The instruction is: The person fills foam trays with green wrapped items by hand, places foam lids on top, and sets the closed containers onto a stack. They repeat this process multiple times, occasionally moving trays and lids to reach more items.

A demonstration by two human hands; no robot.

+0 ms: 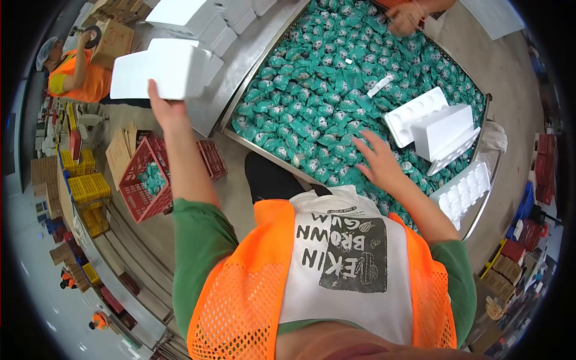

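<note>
My left hand (168, 113) grips a closed white foam box (157, 72) by its near side, over the left end of the metal table. Fingers spread, my right hand (381, 161) hovers over or just touches a wide layer of green-wrapped packets (306, 114); contact is hard to make out. Just right of that hand, a white foam tray with round hollows (414, 117) lies on the packets. Against it leans a white foam box (445, 133). Another hollowed foam tray (462, 193) rests by the near right rim.
More white foam boxes (198, 24) are stacked at the back left. A metal rim (264, 147) bounds the packets. Another person's hand (408, 17) reaches in at the far side. A red crate (147, 180) stands on the floor; a person in an orange vest (90, 78) handles a carton.
</note>
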